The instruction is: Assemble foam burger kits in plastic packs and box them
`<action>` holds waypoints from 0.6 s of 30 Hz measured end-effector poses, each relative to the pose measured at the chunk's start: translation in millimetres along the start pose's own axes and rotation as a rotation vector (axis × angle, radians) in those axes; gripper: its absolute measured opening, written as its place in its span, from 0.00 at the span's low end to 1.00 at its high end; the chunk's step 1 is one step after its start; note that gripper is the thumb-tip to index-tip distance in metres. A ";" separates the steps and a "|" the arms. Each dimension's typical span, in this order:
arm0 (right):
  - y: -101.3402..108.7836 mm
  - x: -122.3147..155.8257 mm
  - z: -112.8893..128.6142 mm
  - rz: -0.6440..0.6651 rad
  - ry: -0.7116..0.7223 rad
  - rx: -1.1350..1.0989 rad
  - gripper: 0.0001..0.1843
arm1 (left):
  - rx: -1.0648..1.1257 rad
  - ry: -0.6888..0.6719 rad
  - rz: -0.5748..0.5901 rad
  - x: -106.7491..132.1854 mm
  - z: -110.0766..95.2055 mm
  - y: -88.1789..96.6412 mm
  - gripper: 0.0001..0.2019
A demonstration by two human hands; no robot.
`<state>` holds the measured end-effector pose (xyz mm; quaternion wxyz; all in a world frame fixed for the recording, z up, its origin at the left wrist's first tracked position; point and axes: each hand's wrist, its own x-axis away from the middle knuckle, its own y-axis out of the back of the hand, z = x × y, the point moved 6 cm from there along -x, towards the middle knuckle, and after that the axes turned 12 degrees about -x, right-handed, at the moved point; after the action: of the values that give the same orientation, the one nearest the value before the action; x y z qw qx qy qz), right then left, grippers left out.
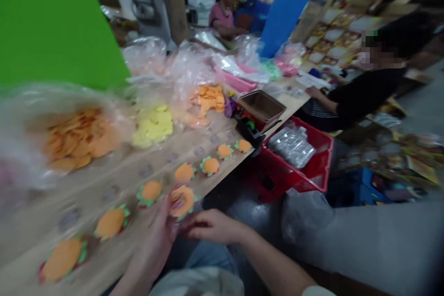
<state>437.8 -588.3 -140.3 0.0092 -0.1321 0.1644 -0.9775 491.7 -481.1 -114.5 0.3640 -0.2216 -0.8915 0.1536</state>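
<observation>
Both of our hands are meeting at the near edge of the table [31,236], around one orange flower [181,200] with green petals. Our left hand [156,240] is cupping it from the near-left side with fingers closed against its rim. Our right hand [212,226] is reaching in with fingers drawn together at its lower edge, but blur keeps us from telling whether they are pinching. We judge we are holding it at the edge so both hands can get at it.

Being round, the flower has no long axis to speak of; it is facing upward, tilted slightly towards us.

Beyond it, the row of finished flowers [210,165] is running diagonally, lower left to upper right, evenly spaced and flat — likely so that each stays separate. Behind them, a bag of orange discs [78,141] and yellow pieces [154,125] are lying within reach. Farther along are a black tape dispenser [248,130], a brown tray [262,105] and, below the table, a red crate [322,166]. At the far end, a co-worker in a black sleeve [354,95] is working beside a blue sheet [284,9].
</observation>
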 end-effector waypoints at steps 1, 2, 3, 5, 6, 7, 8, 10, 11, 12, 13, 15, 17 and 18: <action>39.4 2.5 24.6 -0.093 0.067 0.160 0.14 | 0.026 -0.039 -0.014 -6.6 -9.2 -1.8 0.18; 91.4 9.6 55.7 -0.372 0.165 0.270 0.12 | 0.037 -0.074 -0.028 -12.9 -18.5 -3.3 0.16; 145.8 23.4 86.4 -0.720 0.226 0.318 0.11 | 0.036 -0.093 -0.046 -18.6 -26.5 -4.6 0.15; 230.2 41.1 132.0 -1.078 0.208 0.289 0.11 | 0.014 -0.078 -0.061 -27.7 -36.0 -9.9 0.15; 260.6 39.7 148.5 -1.096 0.186 0.270 0.10 | -0.007 -0.065 -0.062 -30.7 -37.9 -14.1 0.16; 285.4 35.0 158.9 -1.094 0.140 0.241 0.09 | -0.026 -0.051 -0.064 -32.8 -38.1 -18.8 0.17; 303.4 27.0 164.2 -1.053 0.092 0.209 0.08 | -0.042 -0.039 -0.068 -34.2 -36.8 -23.7 0.17; 323.5 10.9 162.3 -0.962 0.007 0.138 0.08 | -0.056 -0.020 -0.091 -35.2 -31.6 -32.6 0.19; 327.5 5.3 157.5 -0.920 -0.016 0.103 0.09 | -0.060 -0.012 -0.107 -35.4 -28.6 -35.7 0.19; 329.1 2.3 151.8 -0.886 -0.019 0.068 0.10 | -0.065 -0.008 -0.119 -35.6 -25.8 -38.0 0.19; 329.3 2.1 145.7 -0.862 -0.001 0.033 0.10 | -0.072 -0.010 -0.127 -36.2 -23.8 -39.4 0.19; 328.3 9.2 134.1 -0.843 0.081 -0.036 0.11 | -0.096 -0.011 -0.126 -38.7 -20.9 -40.3 0.19; 326.9 20.7 123.0 -0.853 0.184 -0.096 0.12 | -0.111 0.006 -0.113 -42.9 -18.0 -40.3 0.20; 326.3 25.7 117.5 -0.867 0.229 -0.119 0.12 | -0.113 0.017 -0.108 -45.2 -16.4 -40.6 0.20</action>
<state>435.4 -935.9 -132.3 -0.4271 -0.0802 0.1497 -0.8881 520.8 -536.8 -111.8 0.3660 -0.1949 -0.9063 0.0814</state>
